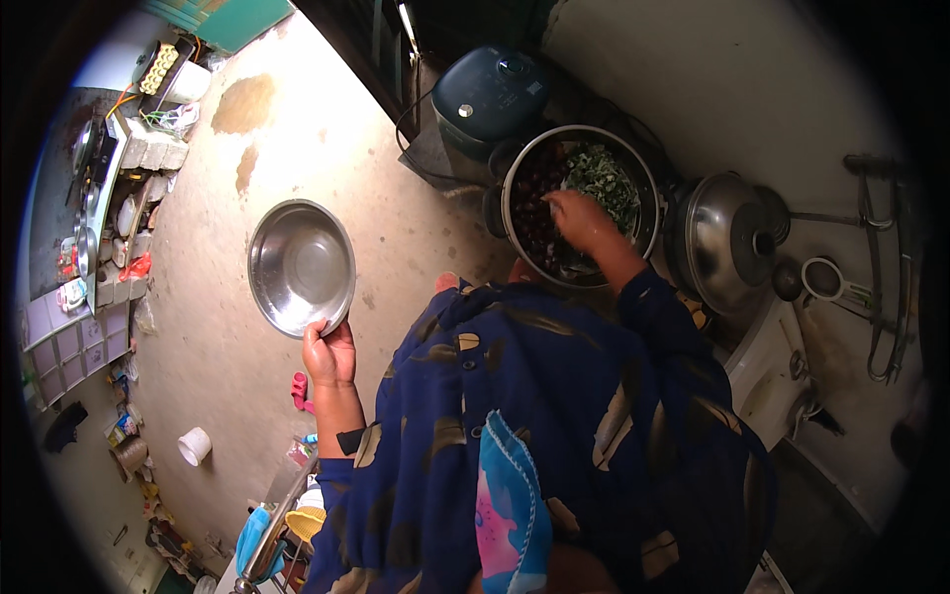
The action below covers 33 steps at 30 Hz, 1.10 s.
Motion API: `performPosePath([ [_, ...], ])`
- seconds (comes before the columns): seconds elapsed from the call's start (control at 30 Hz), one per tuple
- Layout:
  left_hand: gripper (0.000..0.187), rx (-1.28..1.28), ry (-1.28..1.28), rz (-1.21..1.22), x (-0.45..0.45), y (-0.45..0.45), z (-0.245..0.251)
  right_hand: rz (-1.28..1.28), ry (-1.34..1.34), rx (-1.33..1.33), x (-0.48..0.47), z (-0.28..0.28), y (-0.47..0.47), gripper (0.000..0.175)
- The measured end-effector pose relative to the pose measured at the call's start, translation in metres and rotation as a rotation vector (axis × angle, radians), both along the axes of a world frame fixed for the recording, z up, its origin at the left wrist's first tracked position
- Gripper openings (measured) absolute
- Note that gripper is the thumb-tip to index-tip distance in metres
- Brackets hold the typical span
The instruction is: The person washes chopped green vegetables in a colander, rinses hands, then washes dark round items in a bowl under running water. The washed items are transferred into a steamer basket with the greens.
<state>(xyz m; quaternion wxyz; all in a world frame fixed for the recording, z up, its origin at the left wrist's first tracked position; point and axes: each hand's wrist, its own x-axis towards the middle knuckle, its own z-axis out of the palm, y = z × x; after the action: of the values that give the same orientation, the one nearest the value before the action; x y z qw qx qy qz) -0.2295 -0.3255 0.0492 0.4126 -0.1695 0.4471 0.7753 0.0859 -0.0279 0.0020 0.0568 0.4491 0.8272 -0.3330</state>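
My left hand (330,353) grips the near rim of a shiny steel bowl (300,267), held out over the floor; its inside shows no contents. My right hand (582,220) reaches into a wide metal pot (512,160) on the other side. Dark red, round pieces (534,185) fill the pot's left part. A heap of chopped green leaves (601,174) lies in its upper right. The right fingers are bunched over the boundary between the two; whether they pinch anything is hidden.
A dark rice cooker (490,96) with a cord stands behind the pot. To the right is a domed steel lid (731,245), with a strainer (822,278) and a white sink (772,371) beyond. On the floor sit a white bucket (194,446) and pink slippers (299,390).
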Motion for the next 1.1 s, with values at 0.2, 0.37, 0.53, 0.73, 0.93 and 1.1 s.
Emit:
performPosePath([
  [0.2, 0.028, 0.013, 0.013, -0.029, -0.001, -0.003, -0.003, -0.067, -0.052, 0.176, -0.027, -0.013, 0.017, 0.037],
  [0.37, 0.028, 0.004, 0.005, 0.002, -0.004, -0.010, -0.009, -0.106, 0.089, -0.001, -0.020, -0.024, 0.027, 0.036],
  [0.53, 0.038, -0.032, -0.015, 0.024, -0.004, -0.016, -0.012, -0.149, 0.244, -0.037, -0.008, -0.021, 0.034, 0.035],
  [0.73, 0.039, -0.065, -0.015, 0.028, -0.003, -0.012, -0.013, -0.026, 0.122, 0.042, -0.019, -0.016, 0.017, 0.034],
  [0.93, 0.040, -0.085, -0.046, 0.033, -0.006, -0.010, -0.013, -0.098, 0.251, 0.053, 0.002, 0.013, 0.016, 0.027],
  [1.1, 0.040, -0.038, -0.051, 0.025, -0.006, -0.011, -0.018, -0.032, 0.203, 0.028, 0.010, 0.018, -0.007, 0.024],
])
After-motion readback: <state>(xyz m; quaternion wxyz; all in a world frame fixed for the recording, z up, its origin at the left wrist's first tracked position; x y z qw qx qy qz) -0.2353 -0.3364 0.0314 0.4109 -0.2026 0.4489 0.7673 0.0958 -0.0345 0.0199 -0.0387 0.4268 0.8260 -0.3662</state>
